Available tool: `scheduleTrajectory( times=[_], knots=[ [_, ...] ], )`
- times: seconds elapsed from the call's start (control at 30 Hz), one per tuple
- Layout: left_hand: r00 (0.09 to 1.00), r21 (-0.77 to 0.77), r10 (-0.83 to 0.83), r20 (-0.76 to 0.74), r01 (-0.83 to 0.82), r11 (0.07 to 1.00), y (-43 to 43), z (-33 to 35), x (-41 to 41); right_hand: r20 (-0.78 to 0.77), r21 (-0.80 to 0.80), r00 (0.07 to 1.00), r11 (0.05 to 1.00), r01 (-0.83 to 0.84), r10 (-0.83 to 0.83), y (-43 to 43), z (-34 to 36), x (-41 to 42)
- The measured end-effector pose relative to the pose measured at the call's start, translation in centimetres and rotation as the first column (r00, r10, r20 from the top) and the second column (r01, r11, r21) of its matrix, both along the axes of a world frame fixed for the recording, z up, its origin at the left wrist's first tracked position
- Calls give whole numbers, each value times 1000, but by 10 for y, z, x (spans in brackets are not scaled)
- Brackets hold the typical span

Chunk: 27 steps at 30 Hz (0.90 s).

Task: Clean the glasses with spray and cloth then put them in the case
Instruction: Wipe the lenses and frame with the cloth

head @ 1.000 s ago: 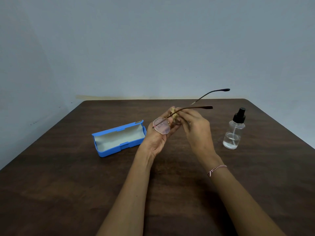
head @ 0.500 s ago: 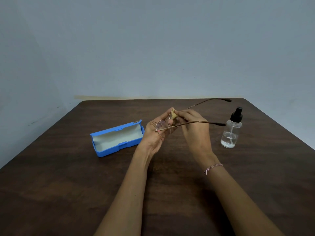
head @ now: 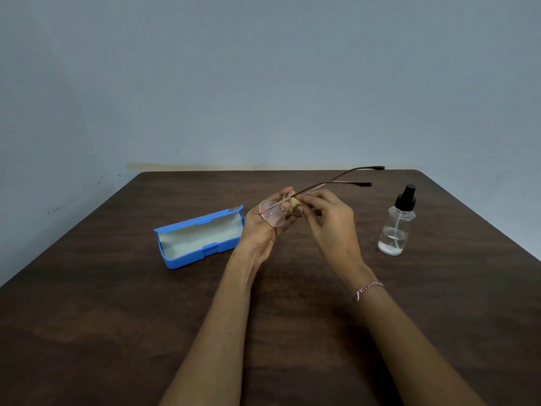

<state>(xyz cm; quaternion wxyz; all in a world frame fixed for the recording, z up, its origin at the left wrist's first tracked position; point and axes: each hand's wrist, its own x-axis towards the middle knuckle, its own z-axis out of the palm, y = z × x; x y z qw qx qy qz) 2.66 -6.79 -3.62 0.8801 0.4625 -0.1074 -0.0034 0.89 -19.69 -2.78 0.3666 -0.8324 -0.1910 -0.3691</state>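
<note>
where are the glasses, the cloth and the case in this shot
glasses (head: 272, 214): head view, on the fully visible round lens
cloth (head: 294, 202): head view, on its tan fold beside that lens
case (head: 187, 258): head view, on its blue front wall

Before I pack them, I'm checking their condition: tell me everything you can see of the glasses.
The glasses have a thin gold-coloured wire frame, round clear lenses and slim dark-tipped temples, unfolded, pointing right. The left hand holds them above the table; the right hand pinches a yellowish cloth on the far lens.
</note>
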Motion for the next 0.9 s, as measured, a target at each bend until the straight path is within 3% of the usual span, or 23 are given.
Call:
scheduleTrajectory(
  times=[0.13,0.3,0.6,0.8,0.9],
  knots=[
    [997,-57,63,-42,-66,996,3,0,2,-66,39,997,999,-29,32,-1,1,-2],
    [992,-138,50,-115,-66,988,0,3,-3,39,49,991,991,-129,127,6,2,-6],
    [990,-253,-37,-138,1,967,-6,5,-6,90,22,991,995,-98,96,-4,1,-2],
    [979,-162,-45,-198,13,987,-10,4,-7,197,-94,980,995,18,1,0,-2,1],
    [981,-186,-40,-191,4,982,-10,5,-7,212,-118,977,993,23,3,3,0,0]
  ],
)
